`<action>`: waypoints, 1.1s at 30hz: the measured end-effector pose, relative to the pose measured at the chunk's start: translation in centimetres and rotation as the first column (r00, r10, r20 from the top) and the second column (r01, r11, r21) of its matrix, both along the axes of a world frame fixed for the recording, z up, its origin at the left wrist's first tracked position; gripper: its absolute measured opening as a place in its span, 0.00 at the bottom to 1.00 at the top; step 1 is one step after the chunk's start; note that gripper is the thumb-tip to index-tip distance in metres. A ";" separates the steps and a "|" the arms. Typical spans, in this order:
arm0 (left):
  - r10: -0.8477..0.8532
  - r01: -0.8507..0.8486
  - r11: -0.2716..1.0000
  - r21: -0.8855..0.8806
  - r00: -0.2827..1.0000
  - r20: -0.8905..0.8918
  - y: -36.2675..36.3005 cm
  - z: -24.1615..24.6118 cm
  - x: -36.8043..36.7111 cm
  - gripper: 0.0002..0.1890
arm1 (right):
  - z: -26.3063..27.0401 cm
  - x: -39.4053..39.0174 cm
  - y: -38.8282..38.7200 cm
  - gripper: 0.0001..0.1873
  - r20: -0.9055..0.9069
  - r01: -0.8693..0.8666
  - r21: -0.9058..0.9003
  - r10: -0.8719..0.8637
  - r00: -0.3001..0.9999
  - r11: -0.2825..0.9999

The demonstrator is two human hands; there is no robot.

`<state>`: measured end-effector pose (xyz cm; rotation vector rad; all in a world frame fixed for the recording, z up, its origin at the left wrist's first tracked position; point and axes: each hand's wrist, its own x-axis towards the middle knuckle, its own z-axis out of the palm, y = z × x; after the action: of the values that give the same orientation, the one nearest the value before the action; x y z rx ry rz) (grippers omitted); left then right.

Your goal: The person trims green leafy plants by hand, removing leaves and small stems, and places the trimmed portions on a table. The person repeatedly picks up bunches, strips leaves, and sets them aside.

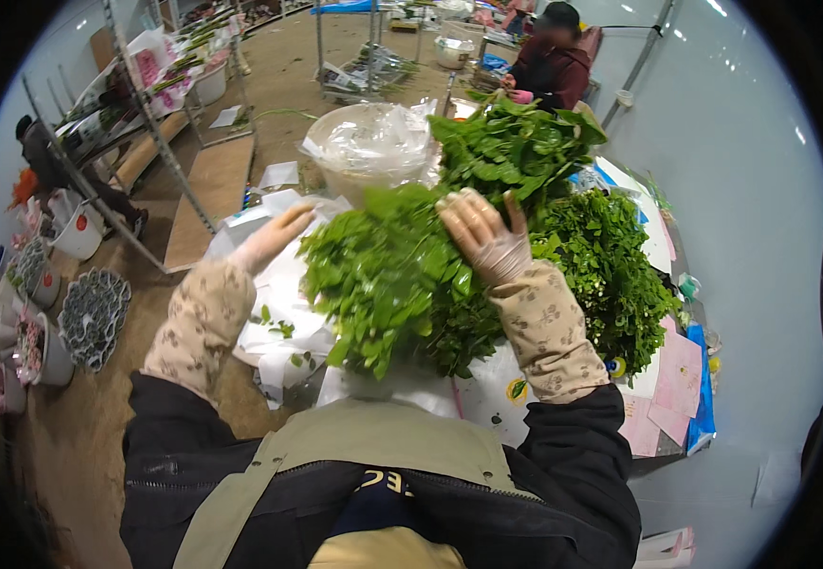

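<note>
A large heap of leafy green stems [383, 284] lies on the table in front of me. Over its upper right edge rests my right hand [479, 231], in a thin translucent glove, fingers spread on or just above the leaves. My left hand [276, 235], gloved too, is held beside the heap's upper left edge with nothing in it. Behind my right hand is another bunch of broad green leaves [518, 146], and a dense pile of small-leaved greenery [603, 277] lies to the right. White paper sheets [287, 284] with loose leaves are at the left.
A bucket lined with clear plastic [372, 146] stands beyond the heap. Pink papers [678, 370] lie at the table's right edge. Metal shelving [155, 149] and flower buckets [80, 231] are at the left. One person [561, 64] is across the table, another [48, 156] far left.
</note>
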<state>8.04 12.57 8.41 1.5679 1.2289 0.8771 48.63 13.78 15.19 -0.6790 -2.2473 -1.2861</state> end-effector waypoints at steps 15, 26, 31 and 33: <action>0.182 -0.178 0.983 -0.037 0.948 0.262 -10.2 3.3 6.8 0.22 | -9.5 -15.1 -8.3 0.25 0.290 -0.061 0.917 -0.554 0.780 0.394; 0.207 -0.159 0.974 -0.159 0.914 0.350 -9.4 -7.4 -5.0 0.26 | -12.7 -2.3 -14.0 0.19 -0.397 -0.541 -0.601 0.367 0.841 0.589; 0.287 -0.149 0.938 -0.313 0.839 0.463 -11.4 -9.0 -13.2 0.26 | -20.8 11.4 -15.8 0.11 -0.414 -0.171 -0.790 -0.306 0.857 0.589; 0.320 -0.159 0.917 -0.365 0.840 0.438 -11.7 -9.6 -14.6 0.26 | -24.9 15.2 -16.6 0.09 -0.421 0.028 -0.805 -0.603 0.678 0.593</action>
<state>-6.56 0.87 -1.21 0.8639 1.1337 1.0988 63.80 -2.79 -9.69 -1.6522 -1.9575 -0.0191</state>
